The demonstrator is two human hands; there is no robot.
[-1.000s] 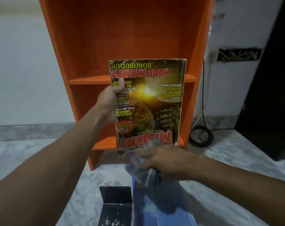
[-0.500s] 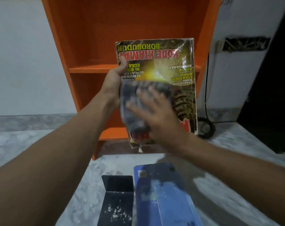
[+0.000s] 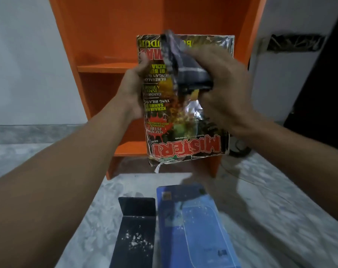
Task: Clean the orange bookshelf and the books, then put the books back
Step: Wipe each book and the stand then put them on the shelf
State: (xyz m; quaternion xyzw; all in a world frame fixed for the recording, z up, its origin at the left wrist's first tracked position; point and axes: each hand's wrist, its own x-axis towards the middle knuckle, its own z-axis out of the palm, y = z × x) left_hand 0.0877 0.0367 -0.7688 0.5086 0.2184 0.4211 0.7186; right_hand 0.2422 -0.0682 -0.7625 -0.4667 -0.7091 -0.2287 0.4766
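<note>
- Magazine (image 3: 185,136) was held upright, cover upside down, in front of the orange bookshelf (image 3: 110,35), above the floor (image 3: 48,171).
- Our left hand (image 3: 134,88) gripped its left edge: thumb on the cover, other fingers behind it, hidden.
- Our right hand (image 3: 224,89) had its fingers curled round a dark checked cloth (image 3: 185,68), bunched vs. the cover's upper half.
- Blue book (image 3: 193,225) lay flat on the floor below, just beside a dark bookend (image 3: 135,229) w/ white specks.

magazine (image 3: 185,120): upside-down, upright, worn | orange bookshelf (image 3: 114,35): bare shelves
</note>
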